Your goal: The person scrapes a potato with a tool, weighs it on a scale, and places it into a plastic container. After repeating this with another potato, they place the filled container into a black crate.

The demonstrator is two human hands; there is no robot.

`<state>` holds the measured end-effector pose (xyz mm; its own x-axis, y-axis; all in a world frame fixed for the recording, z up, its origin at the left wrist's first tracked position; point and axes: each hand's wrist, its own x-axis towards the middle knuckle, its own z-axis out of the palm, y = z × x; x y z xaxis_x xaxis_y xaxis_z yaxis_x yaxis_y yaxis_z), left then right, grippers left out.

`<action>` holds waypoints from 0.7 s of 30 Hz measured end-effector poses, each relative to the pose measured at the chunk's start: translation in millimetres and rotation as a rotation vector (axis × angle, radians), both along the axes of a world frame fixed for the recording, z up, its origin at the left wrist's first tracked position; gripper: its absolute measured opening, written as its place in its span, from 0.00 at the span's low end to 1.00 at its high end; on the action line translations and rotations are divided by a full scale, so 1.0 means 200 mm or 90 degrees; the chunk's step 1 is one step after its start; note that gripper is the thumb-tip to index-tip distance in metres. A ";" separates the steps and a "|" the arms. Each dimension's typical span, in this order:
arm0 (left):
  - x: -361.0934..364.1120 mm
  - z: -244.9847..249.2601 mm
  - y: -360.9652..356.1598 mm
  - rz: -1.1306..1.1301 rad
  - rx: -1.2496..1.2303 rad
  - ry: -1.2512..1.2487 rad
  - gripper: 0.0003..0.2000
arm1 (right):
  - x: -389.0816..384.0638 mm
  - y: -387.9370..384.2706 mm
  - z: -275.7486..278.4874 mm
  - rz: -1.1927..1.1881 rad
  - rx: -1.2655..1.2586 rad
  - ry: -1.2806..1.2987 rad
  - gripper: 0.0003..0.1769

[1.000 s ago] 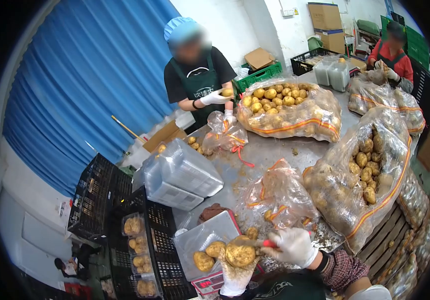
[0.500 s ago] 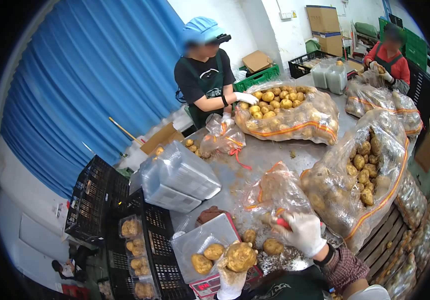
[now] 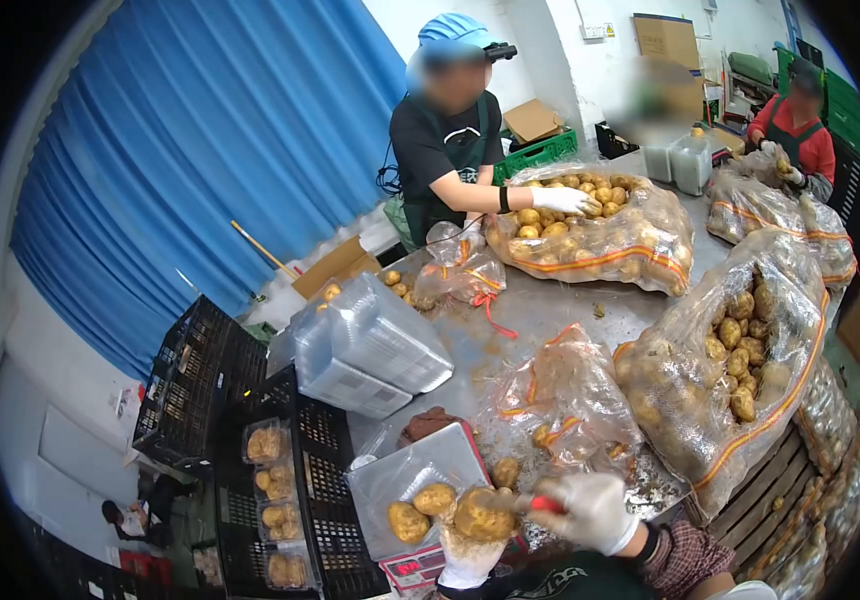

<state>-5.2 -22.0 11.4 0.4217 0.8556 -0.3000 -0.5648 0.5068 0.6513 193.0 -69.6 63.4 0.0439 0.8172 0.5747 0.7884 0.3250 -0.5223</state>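
Note:
My left hand (image 3: 465, 562), in a white glove, is closed around a large potato (image 3: 483, 514) at the front of the table. My right hand (image 3: 590, 512), gloved too, grips a red-handled tool (image 3: 547, 504). Its working end is blurred at the potato's right side, so its kind cannot be told. Left of the held potato, two potatoes (image 3: 408, 522) lie in a clear plastic tray (image 3: 375, 490) on a red scale (image 3: 415, 567). Another potato (image 3: 505, 472) sits on the table just behind my hands.
Stacked clear trays (image 3: 370, 340) stand behind the scale. Black crates (image 3: 320, 450) line the left edge, with packed potatoes beside them. A large potato bag (image 3: 670, 370) is at right. Opposite, a co-worker (image 3: 460, 140) reaches into another bag (image 3: 590, 250); a second person (image 3: 795, 135) works far right.
My right hand has moved left and down, bringing the red-handled tool to the held potato. The co-worker opposite reaches further into the bag. The view has shifted slightly.

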 end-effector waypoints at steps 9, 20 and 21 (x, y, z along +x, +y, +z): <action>-0.08 -0.08 0.01 -0.124 -0.052 -0.273 0.42 | 0.28 0.16 -0.41 -0.258 -0.223 -0.104 0.13; 0.11 -0.20 -0.13 0.133 0.130 0.146 0.25 | -0.27 0.06 -0.02 0.252 -0.037 -0.177 0.31; 0.10 -0.18 -0.13 0.147 0.126 0.141 0.25 | -0.29 0.10 -0.05 0.229 -0.049 -0.155 0.32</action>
